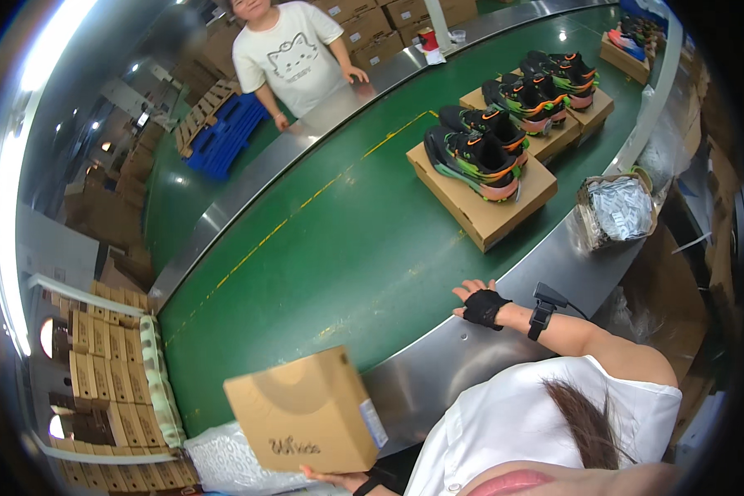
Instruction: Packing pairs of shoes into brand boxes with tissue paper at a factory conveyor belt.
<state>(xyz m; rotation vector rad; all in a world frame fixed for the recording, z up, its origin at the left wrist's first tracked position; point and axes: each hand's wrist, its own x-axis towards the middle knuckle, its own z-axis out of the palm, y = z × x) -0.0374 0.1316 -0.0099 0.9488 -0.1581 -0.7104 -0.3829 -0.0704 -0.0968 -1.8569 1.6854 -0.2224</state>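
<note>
My left hand [339, 479] supports a brown cardboard shoebox [306, 413] from below, tilted beside the belt's near metal edge. Most of that hand is hidden under the box. Wearing a black fingerless glove, my right hand [479, 304] has its fingers spread over the near edge of the green conveyor belt [339, 273], with nothing in it. Ahead of it, a pair of black sneakers [479, 153] with orange and green trim sits on a closed shoebox [488, 211]. Farther along are more such sneakers [546, 91] on boxes.
To the right, an open carton [616, 211] of small pale packets sits on the metal rim. Stacked shoeboxes [112, 364] and bubble wrap [231, 459] lie at the left. Across the belt stands a person in a white T-shirt [293, 58], near a blue pallet [227, 136].
</note>
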